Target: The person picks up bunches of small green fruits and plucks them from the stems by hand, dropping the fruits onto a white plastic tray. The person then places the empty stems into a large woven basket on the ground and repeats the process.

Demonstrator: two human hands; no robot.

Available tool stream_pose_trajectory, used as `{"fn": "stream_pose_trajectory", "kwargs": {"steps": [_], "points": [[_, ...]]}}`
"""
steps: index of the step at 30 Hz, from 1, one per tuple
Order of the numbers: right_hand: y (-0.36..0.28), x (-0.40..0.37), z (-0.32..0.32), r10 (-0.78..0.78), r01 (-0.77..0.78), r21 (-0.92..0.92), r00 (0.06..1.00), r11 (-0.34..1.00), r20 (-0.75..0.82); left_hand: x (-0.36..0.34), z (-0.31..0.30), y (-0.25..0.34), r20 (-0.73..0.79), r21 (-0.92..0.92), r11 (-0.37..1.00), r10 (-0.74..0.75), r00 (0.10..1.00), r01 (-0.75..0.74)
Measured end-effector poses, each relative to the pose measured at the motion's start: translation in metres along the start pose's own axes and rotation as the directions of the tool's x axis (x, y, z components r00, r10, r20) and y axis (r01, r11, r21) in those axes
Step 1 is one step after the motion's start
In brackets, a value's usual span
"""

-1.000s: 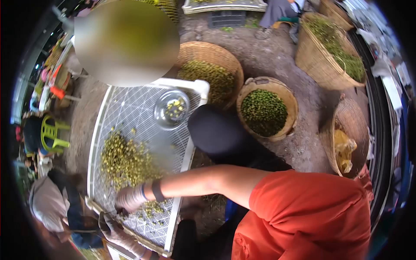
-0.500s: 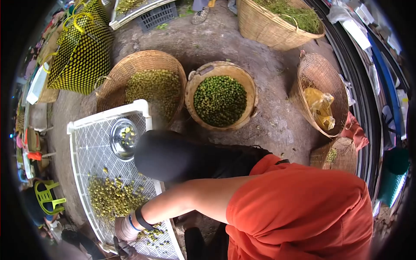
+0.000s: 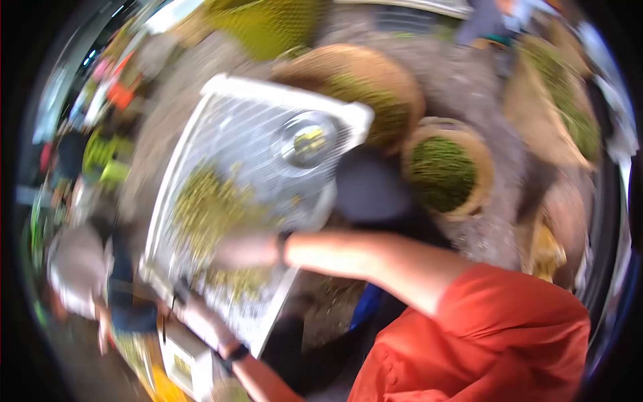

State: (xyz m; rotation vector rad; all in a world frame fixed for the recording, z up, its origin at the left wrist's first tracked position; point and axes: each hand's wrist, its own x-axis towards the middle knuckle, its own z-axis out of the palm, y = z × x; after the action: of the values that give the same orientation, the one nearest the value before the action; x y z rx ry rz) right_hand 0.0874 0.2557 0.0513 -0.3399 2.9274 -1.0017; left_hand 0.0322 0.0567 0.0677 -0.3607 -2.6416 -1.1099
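A white mesh tray (image 3: pixel 175 167) slants across the view, with a loose heap of small yellow-green fruits (image 3: pixel 211 201) on it. My right hand (image 3: pixel 248 250), wearing a black wristband, reaches over the lower part of the heap. It is smeared by motion and its fingers do not show clearly. Lower down, my left hand (image 3: pixel 201 320), with a dark watch at the wrist, is by the tray's lower left edge. Dark fingertips or a dark object blur together there. A shiny metal bowl (image 3: pixel 287 149) on the tray contains some pale yellow-green pieces.
Beyond the tray stand a wide wicker basket (image 3: pixel 402 77) of yellowish fruits and a round tub (image 3: pixel 487 167) of greener ones. A yellow-black woven bag (image 3: pixel 264 27) is at the top. A person in a pale cap (image 3: pixel 77 268) is at lower left, above a white box (image 3: pixel 191 362).
The camera has swung, so tray and baskets sit further right and higher in view. My right hand is now over the fruit heap, away from the tray's lower edge. My left forearm has come into view.
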Motion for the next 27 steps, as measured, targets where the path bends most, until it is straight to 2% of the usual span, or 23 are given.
{"fn": "stream_pose_trajectory", "kwargs": {"steps": [1,2,3,4,5,6,7,8,9,10,11,13,14,15,17,18,19,21,22,25,26,27], "points": [[0.011,0.029,0.03,0.293,-0.412,0.563,0.91,0.716,0.293,0.007,-0.006,-0.01,-0.014,-0.2,0.96,-0.205,0.979,0.198],[0.037,0.045,0.069,0.263,-0.33,0.504,0.943,0.798,0.201,0.019,-0.008,-0.028,-0.071,-0.409,0.885,-0.275,0.959,0.224],[0.064,0.052,0.091,0.231,-0.25,0.428,0.968,0.868,0.096,0.02,-0.018,-0.007,-0.143,-0.46,0.861,-0.311,0.939,0.215],[0.059,0.051,0.062,0.157,-0.161,0.029,0.98,0.986,0.118,0.032,-0.021,-0.026,-0.192,-0.514,0.838,-0.319,0.928,0.182],[0.069,0.066,0.067,0.163,-0.142,-0.113,0.964,0.983,0.21,0.036,-0.026,-0.039,-0.186,-0.556,0.823,-0.259,0.948,0.116],[0.063,0.069,0.059,0.114,-0.101,-0.1,0.984,0.99,0.136,0.042,-0.029,-0.054,-0.126,-0.646,0.751,-0.284,0.95,0.139],[0.054,0.072,0.049,0.078,-0.073,-0.089,0.995,0.993,0.056,0.038,-0.03,-0.043,-0.123,-0.64,0.738,-0.372,0.92,0.213],[0.052,0.081,0.045,-0.047,0.047,0.022,0.999,0.999,-0.004,0.043,-0.027,-0.07,-0.115,-0.686,0.72,-0.247,0.962,0.103],[0.049,0.093,0.042,-0.153,0.162,0.129,0.985,0.978,-0.077,0.043,-0.024,-0.072,-0.113,-0.728,0.682,-0.221,0.969,0.071],[0.045,0.108,0.042,-0.257,0.278,0.315,0.961,0.907,-0.105,0.04,-0.021,-0.074,-0.043,-0.735,0.662,-0.258,0.965,0.144],[0.029,0.113,0.039,-0.271,0.288,0.314,0.958,0.905,-0.096,0.038,-0.023,-0.062,0.033,-0.739,0.638,-0.29,0.957,0.218],[-0.014,0.112,0.028,-0.368,0.383,0.204,0.924,0.901,-0.105,0.033,-0.032,-0.041,0.137,-0.694,0.674,-0.223,0.965,0.255],[-0.021,0.117,0.036,-0.367,0.378,0.166,0.925,0.911,-0.096,0.032,-0.03,-0.04,0.154,-0.745,0.636,-0.132,0.979,0.202],[-0.026,0.125,0.046,-0.367,0.367,0.184,0.929,0.912,-0.036,0.033,-0.03,-0.043,0.207,-0.77,0.595,-0.107,0.972,0.23],[-0.029,0.133,0.06,-0.28,0.258,0.2,0.956,0.945,0.089,0.031,-0.028,-0.047,0.165,-0.705,0.69,-0.061,0.984,0.161],[-0.025,0.139,0.076,-0.305,0.292,0.202,0.951,0.935,0.038,0.032,-0.026,-0.052,0.184,-0.688,0.701,-0.083,0.98,0.188],[-0.019,0.139,0.091,-0.301,0.304,0.128,0.953,0.944,-0.043,0.03,-0.024,-0.058,0.221,-0.711,0.674,-0.055,0.974,0.199],[-0.029,0.128,0.088,-0.173,0.172,0.039,0.984,0.984,0.051,0.026,-0.022,-0.058,0.254,-0.735,0.64,-0.043,0.966,0.222],[-0.032,0.122,0.087,-0.142,0.142,-0.005,0.987,0.99,0.076,0.024,-0.021,-0.058,0.284,-0.707,0.649,-0.101,0.953,0.28],[-0.016,0.125,0.107,-0.151,0.158,-0.044,0.979,0.986,0.134,0.02,-0.005,-0.074,0.268,-0.707,0.635,-0.165,0.949,0.31],[-0.012,0.119,0.11,-0.224,0.222,0.038,0.972,0.974,0.07,0.021,0.004,-0.077,0.187,-0.816,0.533,-0.122,0.975,0.224],[-0.009,0.115,0.113,-0.226,0.224,0.037,0.971,0.974,0.073,0.024,0.006,-0.083,0.185,-0.817,0.531,-0.126,0.975,0.224]]}}
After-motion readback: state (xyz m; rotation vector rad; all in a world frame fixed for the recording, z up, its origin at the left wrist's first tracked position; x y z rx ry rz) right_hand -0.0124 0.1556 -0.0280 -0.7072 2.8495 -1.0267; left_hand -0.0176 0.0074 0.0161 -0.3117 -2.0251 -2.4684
